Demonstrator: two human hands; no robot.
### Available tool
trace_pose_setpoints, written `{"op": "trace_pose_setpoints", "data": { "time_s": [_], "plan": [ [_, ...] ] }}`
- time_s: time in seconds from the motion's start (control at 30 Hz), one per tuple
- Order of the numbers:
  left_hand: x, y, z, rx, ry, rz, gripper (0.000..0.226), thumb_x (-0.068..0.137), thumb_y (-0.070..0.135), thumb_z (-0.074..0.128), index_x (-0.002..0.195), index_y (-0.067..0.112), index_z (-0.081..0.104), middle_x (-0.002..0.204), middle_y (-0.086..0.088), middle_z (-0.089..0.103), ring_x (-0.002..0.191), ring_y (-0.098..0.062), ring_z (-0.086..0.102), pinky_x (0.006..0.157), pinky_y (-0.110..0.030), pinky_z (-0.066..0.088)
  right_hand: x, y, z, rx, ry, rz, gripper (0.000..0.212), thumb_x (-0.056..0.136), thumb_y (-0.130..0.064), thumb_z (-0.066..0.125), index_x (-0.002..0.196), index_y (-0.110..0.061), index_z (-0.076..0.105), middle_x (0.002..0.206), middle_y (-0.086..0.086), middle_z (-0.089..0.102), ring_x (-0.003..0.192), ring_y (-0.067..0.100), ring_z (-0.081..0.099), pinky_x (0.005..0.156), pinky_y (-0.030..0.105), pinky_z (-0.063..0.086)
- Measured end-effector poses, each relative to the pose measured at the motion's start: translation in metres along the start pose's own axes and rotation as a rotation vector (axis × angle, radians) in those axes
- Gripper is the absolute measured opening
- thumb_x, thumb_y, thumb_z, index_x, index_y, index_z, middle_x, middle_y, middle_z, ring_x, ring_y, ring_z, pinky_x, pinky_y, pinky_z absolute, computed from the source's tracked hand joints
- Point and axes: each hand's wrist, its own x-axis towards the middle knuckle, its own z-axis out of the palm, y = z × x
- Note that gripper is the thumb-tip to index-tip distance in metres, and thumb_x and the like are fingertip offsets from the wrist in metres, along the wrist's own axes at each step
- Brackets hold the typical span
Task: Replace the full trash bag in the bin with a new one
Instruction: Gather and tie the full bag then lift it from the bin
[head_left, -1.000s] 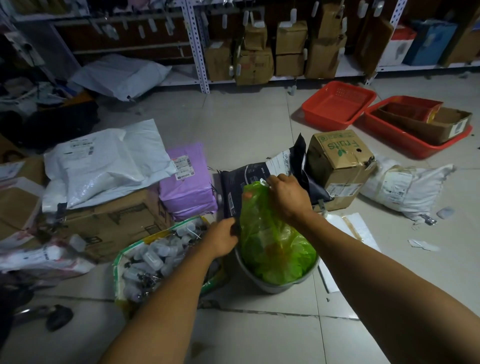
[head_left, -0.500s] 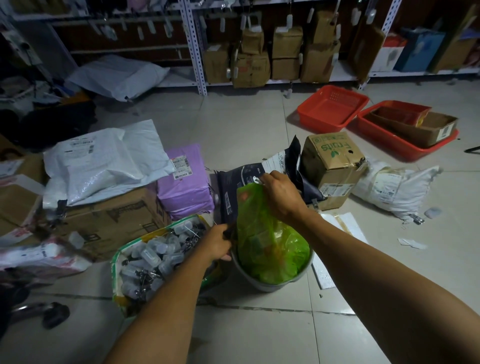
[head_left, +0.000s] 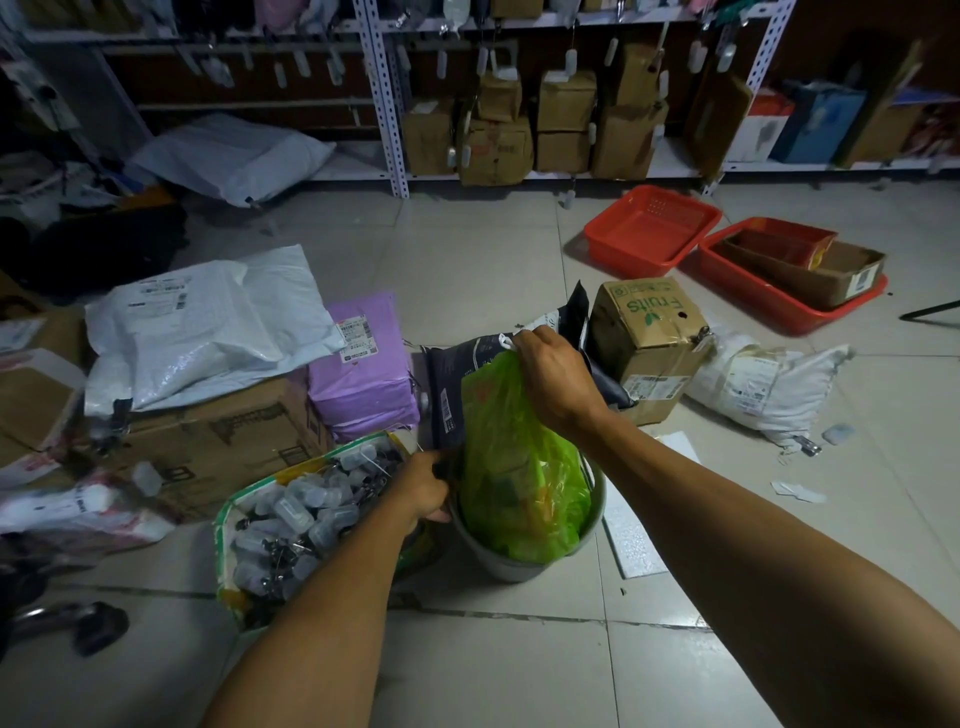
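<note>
A full green trash bag (head_left: 519, 478) stands partly raised out of a small grey bin (head_left: 498, 564) on the tiled floor. My right hand (head_left: 556, 384) grips the gathered top of the bag above the bin. My left hand (head_left: 423, 491) holds the bin's left rim, pressed against its edge. The bag's lower part still sits inside the bin. No spare bag is visible.
A tray of small plastic bottles (head_left: 306, 519) touches the bin's left side. Behind it lie a dark parcel (head_left: 457, 379), a purple parcel (head_left: 363, 374) and a "Fruits" cardboard box (head_left: 649, 343). Red baskets (head_left: 649, 228) sit far right. White sheets (head_left: 631, 540) lie right of the bin.
My right hand has lifted the top of the green bag a little higher. My left hand has stayed on the bin's rim.
</note>
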Motion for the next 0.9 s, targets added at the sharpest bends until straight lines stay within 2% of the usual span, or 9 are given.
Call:
{"op": "trace_pose_setpoints", "data": {
  "time_s": [0.17, 0.33, 0.47, 0.53, 0.6, 0.83, 0.9],
  "plan": [
    [-0.006, 0.004, 0.000, -0.065, 0.024, -0.013, 0.048, 0.096, -0.003, 0.047, 0.138, 0.019, 0.053, 0.128, -0.013, 0.062, 0.103, -0.037, 0.066, 0.075, -0.047, 0.061, 0.001, -0.003, -0.017, 0.020, 0.043, -0.067, 0.014, 0.087, 0.006, 0.046, 0.093, -0.001, 0.057, 0.091, 0.019, 0.056, 0.080, 0.038, 0.053, 0.062, 0.035, 0.029],
    [-0.007, 0.006, 0.000, -0.119, 0.049, -0.037, 0.050, 0.098, -0.002, 0.046, 0.142, 0.021, 0.048, 0.134, -0.015, 0.057, 0.107, -0.040, 0.063, 0.071, -0.043, 0.060, 0.007, -0.005, -0.030, 0.039, 0.145, -0.094, 0.015, 0.088, 0.005, 0.045, 0.092, -0.001, 0.057, 0.091, 0.018, 0.055, 0.077, 0.036, 0.052, 0.062, 0.031, 0.026],
    [-0.009, 0.005, 0.000, -0.130, 0.068, -0.051, 0.044, 0.100, 0.002, 0.044, 0.141, 0.019, 0.049, 0.125, -0.011, 0.060, 0.102, -0.036, 0.065, 0.068, -0.042, 0.060, 0.012, -0.007, -0.043, 0.079, 0.242, -0.100, 0.018, 0.090, 0.004, 0.044, 0.097, 0.000, 0.060, 0.093, 0.018, 0.056, 0.080, 0.036, 0.054, 0.063, 0.032, 0.028],
    [-0.013, 0.005, 0.001, -0.128, 0.078, -0.059, 0.042, 0.102, 0.004, 0.041, 0.140, 0.020, 0.049, 0.113, -0.008, 0.060, 0.097, -0.035, 0.065, 0.062, -0.038, 0.058, 0.015, -0.009, -0.049, 0.088, 0.266, -0.114, 0.020, 0.089, 0.004, 0.045, 0.099, -0.001, 0.061, 0.093, 0.018, 0.057, 0.081, 0.036, 0.055, 0.062, 0.034, 0.033],
    [-0.014, 0.004, 0.003, -0.123, 0.089, -0.058, 0.040, 0.103, 0.009, 0.039, 0.139, 0.022, 0.051, 0.109, -0.010, 0.061, 0.095, -0.036, 0.066, 0.060, -0.038, 0.058, 0.019, -0.009, -0.055, 0.093, 0.279, -0.104, 0.021, 0.088, 0.004, 0.046, 0.100, -0.002, 0.061, 0.094, 0.017, 0.057, 0.082, 0.036, 0.056, 0.063, 0.037, 0.038],
    [-0.019, 0.005, 0.008, -0.167, 0.115, -0.066, 0.033, 0.103, 0.014, 0.042, 0.133, 0.018, 0.054, 0.112, -0.017, 0.063, 0.094, -0.037, 0.062, 0.080, -0.050, 0.057, 0.022, -0.007, -0.069, 0.128, 0.296, -0.120, 0.016, 0.091, 0.000, 0.045, 0.095, -0.004, 0.060, 0.091, 0.016, 0.056, 0.079, 0.035, 0.055, 0.064, 0.045, 0.044],
    [-0.021, 0.006, 0.008, -0.112, 0.119, -0.072, 0.037, 0.102, 0.008, 0.043, 0.136, 0.016, 0.052, 0.116, -0.018, 0.061, 0.099, -0.039, 0.062, 0.077, -0.048, 0.058, 0.022, -0.008, -0.070, 0.130, 0.301, -0.118, 0.015, 0.091, 0.000, 0.045, 0.095, -0.004, 0.060, 0.091, 0.015, 0.057, 0.079, 0.034, 0.055, 0.064, 0.045, 0.044]
  ]
}}
